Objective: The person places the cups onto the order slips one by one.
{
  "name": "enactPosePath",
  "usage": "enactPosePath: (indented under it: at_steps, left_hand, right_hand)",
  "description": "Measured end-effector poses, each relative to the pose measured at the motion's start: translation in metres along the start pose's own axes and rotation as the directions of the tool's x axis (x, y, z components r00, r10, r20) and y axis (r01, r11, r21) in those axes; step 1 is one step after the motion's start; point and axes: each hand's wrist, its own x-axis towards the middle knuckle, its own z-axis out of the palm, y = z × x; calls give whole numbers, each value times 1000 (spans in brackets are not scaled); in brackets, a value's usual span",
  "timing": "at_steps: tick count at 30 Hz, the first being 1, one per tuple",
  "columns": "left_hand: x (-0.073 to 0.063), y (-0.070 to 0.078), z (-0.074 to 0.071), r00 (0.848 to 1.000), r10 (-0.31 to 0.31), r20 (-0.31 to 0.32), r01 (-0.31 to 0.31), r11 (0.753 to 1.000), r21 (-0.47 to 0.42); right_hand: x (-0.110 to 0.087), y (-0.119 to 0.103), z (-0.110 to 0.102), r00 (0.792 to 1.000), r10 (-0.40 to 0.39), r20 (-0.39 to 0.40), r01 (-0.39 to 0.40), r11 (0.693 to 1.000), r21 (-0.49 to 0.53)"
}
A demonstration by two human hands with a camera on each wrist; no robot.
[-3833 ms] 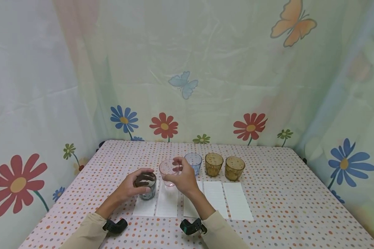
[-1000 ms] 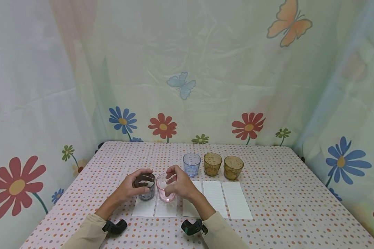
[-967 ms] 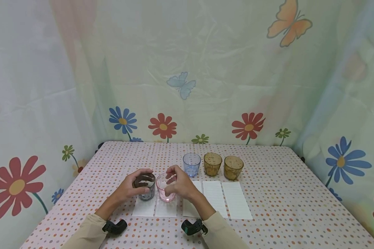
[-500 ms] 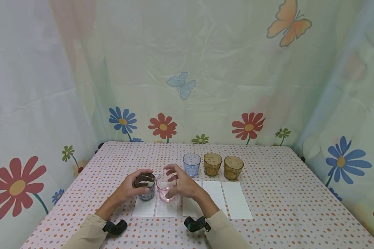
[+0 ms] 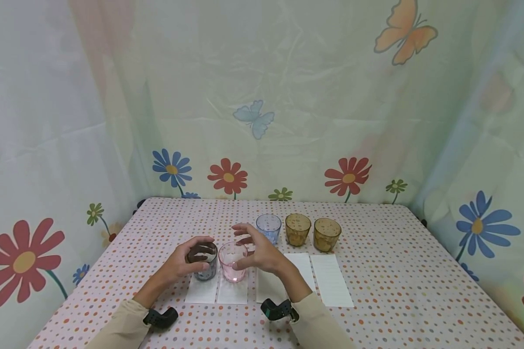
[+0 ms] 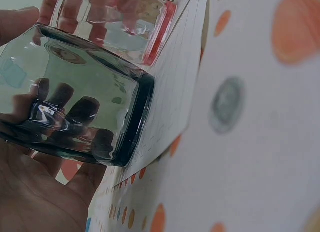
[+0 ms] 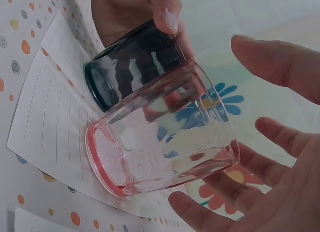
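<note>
A dark grey glass (image 5: 206, 271) stands upright on the leftmost paper sheet, and my left hand (image 5: 181, 259) grips it with curled fingers and thumb. Close to its right, a pink glass (image 5: 233, 268) stands on the second sheet. My right hand (image 5: 262, 253) is beside the pink glass with its fingers spread. In the right wrist view, a gap shows between the thumb and the pink glass (image 7: 160, 137), with the other fingers extended behind it. The left wrist view shows the fingers through the dark glass (image 6: 75, 96).
A blue glass (image 5: 269, 228) and two amber glasses, one in the middle (image 5: 298, 230) and one at the right (image 5: 327, 234), stand behind the sheets. Several lined white paper sheets (image 5: 332, 281) lie in a row on the dotted tablecloth (image 5: 397, 271). A flowered curtain hangs behind.
The pink glass was lowered from behind onto the second sheet. My right hand has since let go, opened its fingers and drawn back to the right. The left hand has kept its hold.
</note>
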Motion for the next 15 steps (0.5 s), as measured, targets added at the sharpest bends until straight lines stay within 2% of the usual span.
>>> enactPosePath:
  at_steps: [15]
  left_hand:
    - [-1, 0, 0, 1000, -16, -2, 16, 1000, 4]
  right_hand:
    - [-1, -2, -3, 999, -47, -19, 47, 999, 8]
